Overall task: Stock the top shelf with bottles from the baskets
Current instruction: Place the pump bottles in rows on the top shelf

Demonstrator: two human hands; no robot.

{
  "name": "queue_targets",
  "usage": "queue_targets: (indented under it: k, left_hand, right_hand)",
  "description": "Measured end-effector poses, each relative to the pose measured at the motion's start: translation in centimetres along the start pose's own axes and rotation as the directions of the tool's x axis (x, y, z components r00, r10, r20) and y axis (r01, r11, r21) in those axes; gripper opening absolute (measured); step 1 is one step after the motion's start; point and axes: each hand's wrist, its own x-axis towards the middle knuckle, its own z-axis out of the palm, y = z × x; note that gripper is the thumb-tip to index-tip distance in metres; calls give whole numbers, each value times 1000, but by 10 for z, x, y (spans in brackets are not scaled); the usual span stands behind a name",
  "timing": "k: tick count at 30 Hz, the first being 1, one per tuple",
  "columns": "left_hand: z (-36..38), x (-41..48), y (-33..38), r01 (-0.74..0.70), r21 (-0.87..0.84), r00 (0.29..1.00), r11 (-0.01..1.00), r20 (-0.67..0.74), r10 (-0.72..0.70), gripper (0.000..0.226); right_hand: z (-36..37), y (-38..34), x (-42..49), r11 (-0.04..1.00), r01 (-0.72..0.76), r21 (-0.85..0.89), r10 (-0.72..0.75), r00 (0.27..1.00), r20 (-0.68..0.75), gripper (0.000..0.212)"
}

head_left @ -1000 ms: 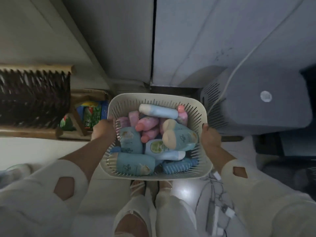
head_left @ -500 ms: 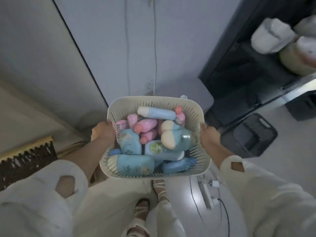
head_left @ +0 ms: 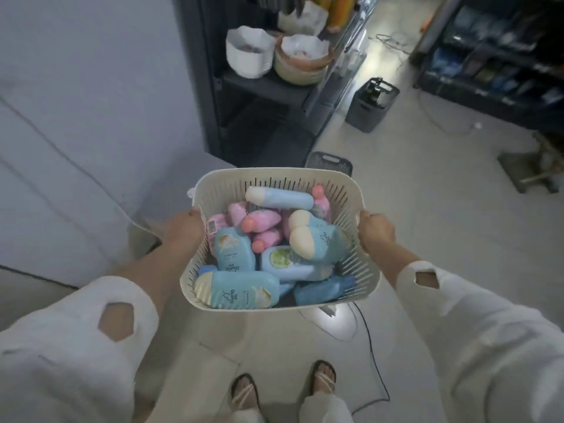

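A pale slotted basket [head_left: 274, 183] hangs in mid-air in front of the person, above the light floor [head_left: 427, 239]. The left hand [head_left: 183, 230] grips its left rim and the right hand [head_left: 377, 232] grips its right rim, each with the thumb at the top edge. The fingers seem to curl under the rim, though most of them are hidden behind the basket wall.

The basket is piled with bottles lying on their sides. A blue bottle [head_left: 241, 290] lies along the near wall and a long blue one [head_left: 280, 198] along the far wall. Pink bottles [head_left: 262, 219] are heaped in the middle, and a blue twin pack [head_left: 317, 242] rests on top at the right.

Far of the basket stands a dark shelf unit [head_left: 262, 87], and white bags [head_left: 248, 54] sit on one of its boards. To its right a dark bin [head_left: 370, 102] stands on the floor, and a dark basket [head_left: 329, 161] shows just beyond the far rim. A black cable [head_left: 375, 361] trails across the floor at near right, beside the person's sandalled feet [head_left: 325, 374].
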Motion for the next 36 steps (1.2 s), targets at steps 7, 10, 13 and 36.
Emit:
queue_targets:
  k: [7, 10, 13, 36]
  left_hand:
    - [106, -48, 110, -145, 126, 983, 981, 134, 128, 57]
    - [156, -77, 157, -177, 165, 976, 970, 154, 152, 57]
    - [214, -103, 198, -205, 133, 962, 970, 211, 174, 61]
    - [573, -345, 484, -723, 115, 568, 681, 659, 493, 53]
  right_hand:
    - [-109, 107, 46, 988, -135, 78, 143, 984, -108, 53]
    - [-156, 153, 71, 975, -198, 100, 212, 964, -158, 52]
    - [-205, 199, 98, 958, -273, 87, 284, 942, -177, 53]
    - [-462, 493, 152, 593, -602, 535, 802, 502, -324, 52]
